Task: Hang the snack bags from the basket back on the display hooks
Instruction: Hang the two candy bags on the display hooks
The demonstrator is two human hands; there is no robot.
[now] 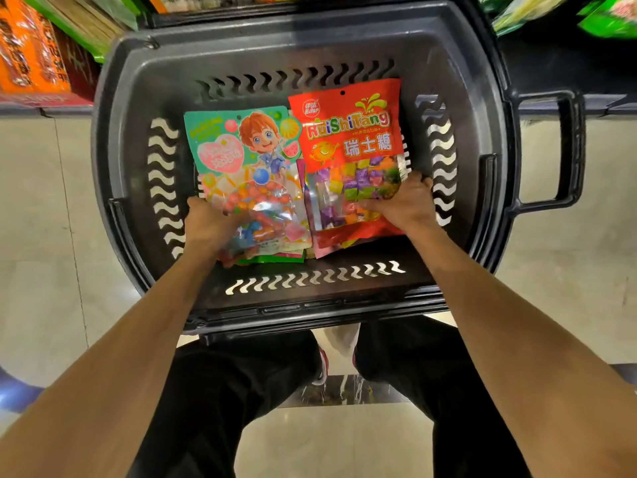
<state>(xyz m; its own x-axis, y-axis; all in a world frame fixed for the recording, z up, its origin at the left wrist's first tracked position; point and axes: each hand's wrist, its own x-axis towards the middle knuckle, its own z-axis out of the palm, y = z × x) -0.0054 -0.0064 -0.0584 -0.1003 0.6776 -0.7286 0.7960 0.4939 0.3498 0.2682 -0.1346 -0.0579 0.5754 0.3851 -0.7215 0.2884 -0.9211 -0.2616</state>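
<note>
A dark grey plastic basket (138,98) stands on the floor in front of me. Inside it lie a green candy bag (248,160) with a cartoon child on the left and a red candy bag (351,132) with coloured cubes on the right. More bags lie partly hidden beneath them. My left hand (206,222) grips the lower left edge of the green bag. My right hand (403,201) grips the lower right part of the red bag. Both hands are down inside the basket.
Shelves with orange packets (31,53) stand at the far left, and green packets (610,19) hang at the top right. The basket's handle (565,150) sticks out to the right. My legs in black trousers are below, on beige floor tiles.
</note>
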